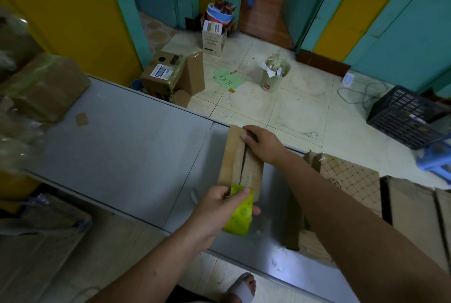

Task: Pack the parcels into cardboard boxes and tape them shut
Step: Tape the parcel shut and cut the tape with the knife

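tape roll [240,214] half hidden by gripping left hand [219,207], right hand [262,142] clutches the box [234,163].

Counter [122,146] clearance: middle span lying open, both ends standing blocked.
A wide bare stretch is running between the wrapped parcels [46,87] crowding the left end and the narrow cardboard box [251,170] toward the right, with only a small brown patch [81,119] lying on it. The left hand [219,207], gripping a tape roll [240,214], is occupying the box's near end; the right hand [261,142] is gripping its far end. Flattened cartons [346,180] are closing off the right edge.
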Demonstrator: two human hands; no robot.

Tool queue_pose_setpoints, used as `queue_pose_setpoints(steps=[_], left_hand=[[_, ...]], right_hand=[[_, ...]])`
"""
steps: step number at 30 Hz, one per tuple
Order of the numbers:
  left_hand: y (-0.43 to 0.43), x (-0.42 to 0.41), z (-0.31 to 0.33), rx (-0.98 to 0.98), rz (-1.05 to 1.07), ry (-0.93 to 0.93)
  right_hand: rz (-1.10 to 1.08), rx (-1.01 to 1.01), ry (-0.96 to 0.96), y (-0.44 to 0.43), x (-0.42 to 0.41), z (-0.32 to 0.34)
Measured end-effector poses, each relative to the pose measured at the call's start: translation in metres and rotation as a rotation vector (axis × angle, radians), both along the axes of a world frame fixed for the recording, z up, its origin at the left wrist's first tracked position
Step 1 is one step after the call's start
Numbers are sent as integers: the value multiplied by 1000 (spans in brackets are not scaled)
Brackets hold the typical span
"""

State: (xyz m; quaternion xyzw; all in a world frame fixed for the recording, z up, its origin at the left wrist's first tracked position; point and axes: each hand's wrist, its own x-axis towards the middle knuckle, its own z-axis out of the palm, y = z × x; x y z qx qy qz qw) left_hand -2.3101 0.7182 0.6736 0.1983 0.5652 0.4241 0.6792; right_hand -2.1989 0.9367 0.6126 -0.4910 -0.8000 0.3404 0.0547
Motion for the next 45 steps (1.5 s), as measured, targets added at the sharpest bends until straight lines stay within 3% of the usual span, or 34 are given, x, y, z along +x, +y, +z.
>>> queue_pose_setpoints(steps=[11, 16, 34, 36, 39, 42, 45], left_hand=[[-14, 8, -25, -121, 81, -69], [-22, 11, -53, -235, 60, -63], [-3, -4, -87, -213, 19, 103], [-3, -9, -90, -194, -7, 190], [-2, -13, -91, -169, -68, 266], [0, -22, -88, -116, -132, 343], [3, -35, -87, -87, -163, 413]], right_hand=[[66, 41, -213, 4, -4, -17], [76, 50, -225, 3, -4, -17], [-21, 113, -228, -7, -7, -15], [-92, 219, -160, -17, -7, -11], [-316, 329, 197, -47, -4, 10], [-515, 252, 494, -107, 11, 28], [-526, 47, 426, -173, 38, 1]])
